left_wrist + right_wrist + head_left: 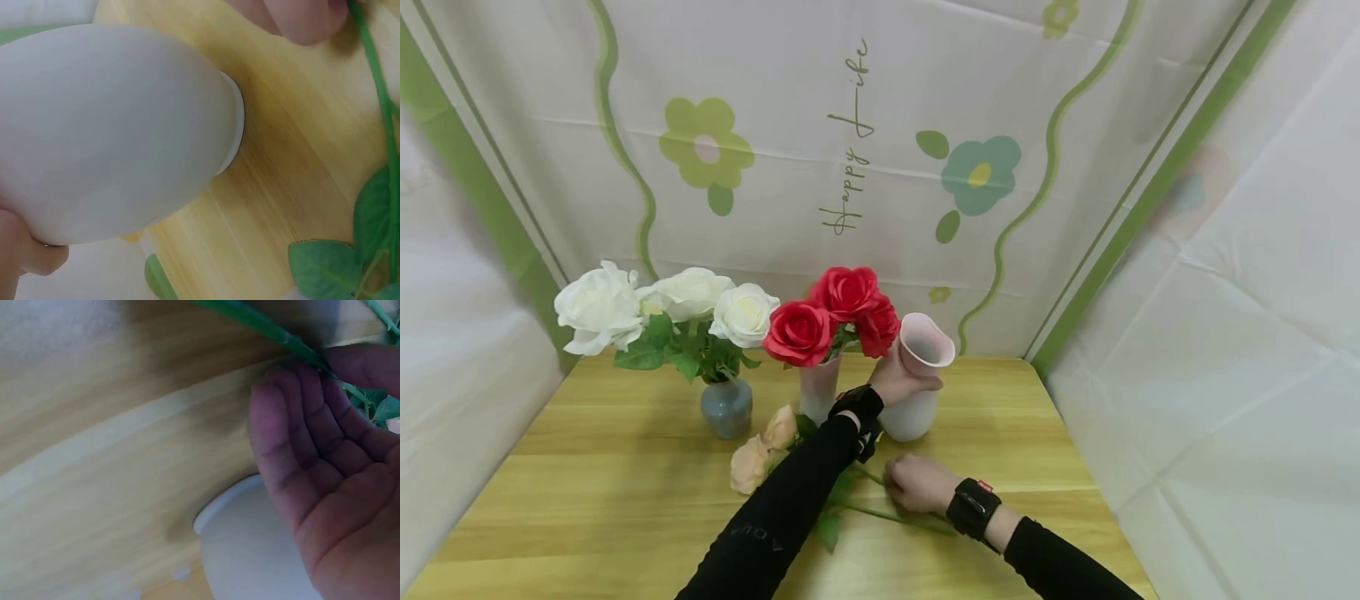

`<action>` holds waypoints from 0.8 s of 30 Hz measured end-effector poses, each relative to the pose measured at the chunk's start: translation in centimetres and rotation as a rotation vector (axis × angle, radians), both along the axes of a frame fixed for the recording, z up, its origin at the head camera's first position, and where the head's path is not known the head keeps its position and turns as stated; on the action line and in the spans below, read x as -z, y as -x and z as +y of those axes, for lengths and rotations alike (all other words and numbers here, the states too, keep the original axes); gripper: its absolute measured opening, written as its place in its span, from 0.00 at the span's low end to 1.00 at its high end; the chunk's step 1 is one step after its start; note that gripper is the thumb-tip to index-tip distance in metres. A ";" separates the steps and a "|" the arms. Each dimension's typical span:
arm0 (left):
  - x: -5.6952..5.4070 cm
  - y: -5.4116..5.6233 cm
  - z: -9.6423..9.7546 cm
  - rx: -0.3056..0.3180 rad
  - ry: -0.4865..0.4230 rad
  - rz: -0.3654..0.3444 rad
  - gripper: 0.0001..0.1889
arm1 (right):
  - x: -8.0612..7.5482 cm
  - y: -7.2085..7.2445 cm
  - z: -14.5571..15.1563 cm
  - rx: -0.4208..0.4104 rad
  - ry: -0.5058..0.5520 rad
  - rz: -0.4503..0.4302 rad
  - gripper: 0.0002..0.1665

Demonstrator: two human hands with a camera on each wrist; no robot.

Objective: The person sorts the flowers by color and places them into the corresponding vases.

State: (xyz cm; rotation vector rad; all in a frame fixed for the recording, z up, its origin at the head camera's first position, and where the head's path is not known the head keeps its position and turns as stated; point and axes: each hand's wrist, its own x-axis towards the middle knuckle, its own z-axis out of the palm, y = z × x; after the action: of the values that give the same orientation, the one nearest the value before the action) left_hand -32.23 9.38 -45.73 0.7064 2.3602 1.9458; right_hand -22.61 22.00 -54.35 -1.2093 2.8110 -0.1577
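My left hand (904, 382) grips the neck of a pink-and-white vase (912, 417) with a wavy rim. The vase's pale rounded body (119, 131) fills much of the left wrist view, its mouth out of sight there. Just in front of it, my right hand (920, 483) pinches a green flower stem (262, 322) between thumb and fingers. Another stem (895, 517) lies on the table close by. Peach roses (749, 465) lie to the left, partly hidden behind my left forearm.
Red roses (800, 332) stand in a pink vase (818, 387) directly left of my left hand. Farther left, white roses (597, 307) fill a blue-grey vase (727, 408). A printed cloth (775, 217) hangs behind the wooden table (587, 500).
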 end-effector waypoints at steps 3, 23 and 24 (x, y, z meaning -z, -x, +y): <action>-0.2 0.0 0.0 -0.002 0.006 -0.014 0.58 | 0.0 0.0 0.2 -0.001 -0.013 0.027 0.16; 0.5 0.4 0.1 -0.011 0.029 -0.013 0.61 | -1.8 -1.5 2.5 0.046 -0.101 0.231 0.18; 0.4 0.4 0.1 -0.012 0.029 -0.015 0.61 | -1.7 -1.5 2.6 0.040 -0.104 0.256 0.19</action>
State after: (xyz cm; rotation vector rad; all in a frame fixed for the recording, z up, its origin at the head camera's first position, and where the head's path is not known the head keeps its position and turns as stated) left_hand -32.60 9.44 -46.11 0.6759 2.3847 1.9101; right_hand -21.11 24.58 -52.62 -1.2312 3.0148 0.1502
